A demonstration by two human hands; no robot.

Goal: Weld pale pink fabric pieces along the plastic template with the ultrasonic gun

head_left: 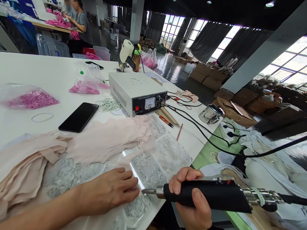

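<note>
Your left hand [108, 190] lies flat, palm down, with the fingers stretched out side by side, pressing on the white lace under a clear plastic sheet [150, 166]. Your right hand [195, 213] is closed round the black cylindrical hand tool [215, 193], fingers over the top and thumb along the near side. You hold the tool level, and its slim metal tip [148, 191] points left, just at your left fingertips above the lace. The near edge of the white table [52, 75] runs diagonally beneath the tip, so your right hand hangs out beyond it. Pale pink fabric pieces [106, 137] overlap the lace behind your left hand. A black smartphone [78, 117] and a white metal control box [138, 93] sit farther back, well apart from both hands. You cannot tell whether the tip touches the lace. The tool's cable leaves the right border, and your left forearm is cut off at the lower left.
</note>
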